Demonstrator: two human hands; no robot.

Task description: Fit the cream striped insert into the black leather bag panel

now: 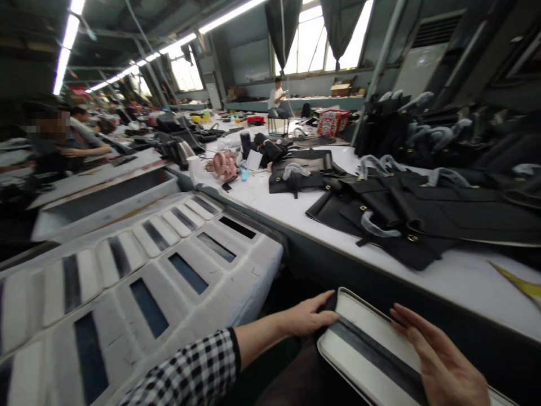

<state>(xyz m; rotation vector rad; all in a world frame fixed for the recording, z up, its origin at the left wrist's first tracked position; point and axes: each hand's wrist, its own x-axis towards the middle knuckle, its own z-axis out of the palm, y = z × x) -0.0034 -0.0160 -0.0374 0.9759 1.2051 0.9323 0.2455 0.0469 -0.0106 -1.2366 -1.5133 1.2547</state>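
Beside table (469, 279) with black bags (465, 206), left grip (307, 317) pinches striped panel (376, 345), right grip (443, 355) spread.

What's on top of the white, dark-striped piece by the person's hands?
The right hand extends over part of the piece; contact is unclear. The left hand grips one end. The surface behind the right hand is hidden, as is the underside.

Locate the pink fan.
In the head view, the pink fan stands left of centre on the white table, between a white object and a small light-blue item, beyond the left hand.
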